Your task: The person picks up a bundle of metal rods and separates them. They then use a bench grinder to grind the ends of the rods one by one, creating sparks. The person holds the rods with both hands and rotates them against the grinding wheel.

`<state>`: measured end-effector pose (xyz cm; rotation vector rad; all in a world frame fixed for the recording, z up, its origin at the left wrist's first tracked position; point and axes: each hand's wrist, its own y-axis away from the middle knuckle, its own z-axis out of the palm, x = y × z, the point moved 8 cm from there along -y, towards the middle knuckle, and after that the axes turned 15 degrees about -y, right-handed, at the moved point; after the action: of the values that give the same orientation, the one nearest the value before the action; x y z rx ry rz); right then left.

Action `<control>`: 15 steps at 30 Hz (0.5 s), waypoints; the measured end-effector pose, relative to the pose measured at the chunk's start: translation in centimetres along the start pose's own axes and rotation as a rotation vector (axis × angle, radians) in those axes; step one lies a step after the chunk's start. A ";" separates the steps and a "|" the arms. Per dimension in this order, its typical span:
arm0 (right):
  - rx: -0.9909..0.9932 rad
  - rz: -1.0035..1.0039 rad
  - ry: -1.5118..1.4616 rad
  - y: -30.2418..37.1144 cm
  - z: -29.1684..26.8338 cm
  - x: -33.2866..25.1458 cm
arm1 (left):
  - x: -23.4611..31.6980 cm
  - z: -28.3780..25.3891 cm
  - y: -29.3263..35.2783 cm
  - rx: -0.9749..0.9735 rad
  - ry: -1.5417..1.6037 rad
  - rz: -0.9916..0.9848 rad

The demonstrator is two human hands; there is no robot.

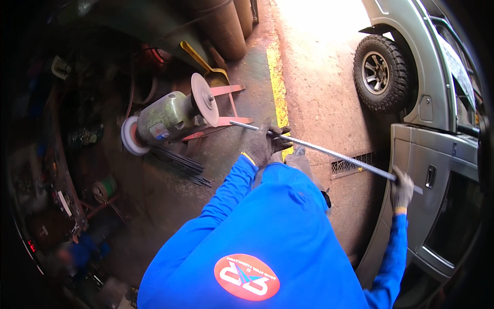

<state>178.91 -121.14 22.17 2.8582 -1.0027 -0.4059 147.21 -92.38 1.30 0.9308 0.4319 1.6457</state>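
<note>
1. Just ahead of our chest, our left hand point(263, 146), in a dark glove, has its fingers curled round a ribbed grey rod point(329, 151), not far from the rod's left end. It's murky in there, so we can't tell how tight the hold is.
2. Off to the right of that hand and a bit nearer us, our right hand point(401, 191), lighter glove with a yellowish cuff, is closed on the same rod by its other end. A short stub pokes out past the fist.
3. So we've got the rod slanting from hand to hand, its tip sticking out left of our left hand near the edge of a thin disc point(204, 103). Can't tell from this angle whether they touch.
4. Left of the left hand sits the scruffy greenish grinder point(163, 117) carrying that disc, plus a pale wheel point(133, 135) on its left end and red stand point(229, 89) bars.
5. Left of our left wrist, a bunch of dark rods point(180, 166) by the grinder.
6. Between our hands, the rod crosses in front of a floor grate point(341, 167).
7. Ahead of the left hand, a yellow stripe point(278, 98) on the floor; ahead-left, a yellow-handled scoop point(195, 56).
8. Just beside our right hand, a grey vehicle point(427, 67), its chunky tyre point(363, 90) further ahead.
</note>
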 end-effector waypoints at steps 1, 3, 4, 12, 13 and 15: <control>-0.080 0.038 0.052 -2.5 2.0 1.6 | -0.8 -0.9 -1.5 -0.040 0.032 -0.027; -0.071 -0.015 -0.022 -7.0 5.8 4.9 | -0.1 -1.0 -2.7 -0.019 0.015 0.005; -0.044 -0.032 -0.011 -9.0 7.3 5.8 | 0.4 -1.2 -3.2 -0.002 0.009 0.026; -0.215 0.068 0.141 -22.0 11.2 3.7 | 2.6 -4.0 -5.2 0.074 0.097 0.098; -0.216 0.056 0.158 -23.0 11.3 3.6 | 3.0 -3.7 -5.0 0.053 0.092 0.109; -0.250 0.044 0.180 -24.2 11.5 3.2 | 2.9 -4.4 -5.3 0.087 0.129 0.092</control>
<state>192.68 -104.18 6.42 2.5913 -0.9101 -0.2455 147.13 -87.23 -4.16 0.9232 0.5594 1.7895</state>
